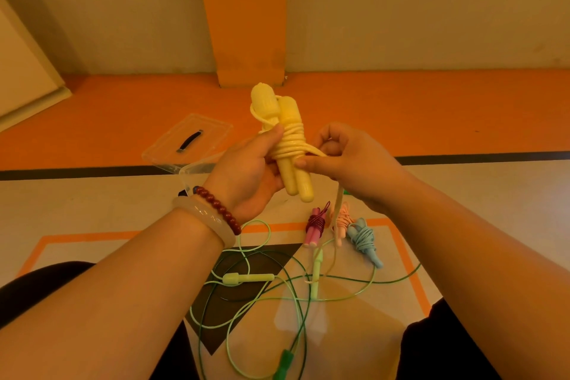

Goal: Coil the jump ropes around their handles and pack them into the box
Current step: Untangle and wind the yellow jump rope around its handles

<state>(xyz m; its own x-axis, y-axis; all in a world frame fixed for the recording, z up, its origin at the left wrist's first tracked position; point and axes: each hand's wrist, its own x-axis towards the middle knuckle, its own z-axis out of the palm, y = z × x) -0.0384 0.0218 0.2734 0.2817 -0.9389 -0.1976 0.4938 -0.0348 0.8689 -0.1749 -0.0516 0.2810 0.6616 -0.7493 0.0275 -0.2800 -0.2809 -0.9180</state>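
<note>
My left hand (249, 176) grips the two yellow jump-rope handles (285, 120) side by side, upright in front of me, with several turns of yellow rope wound round their middle. My right hand (348, 160) pinches the yellow rope just right of the handles; its loose tail (338, 197) hangs down. Below on the floor lie three coiled ropes: a magenta one (316, 225), a pink one (341, 222) and a blue one (365, 239). Light green handles (246, 278) and a darker green handle (285, 361) lie among uncoiled green rope. The clear box (185, 174) is mostly hidden behind my left hand.
A clear lid with a black handle (189, 140) lies on the orange floor strip beyond my left hand. An orange pillar (246, 25) and the wall stand behind. My knees in dark trousers (37, 287) frame the floor mat with its orange border.
</note>
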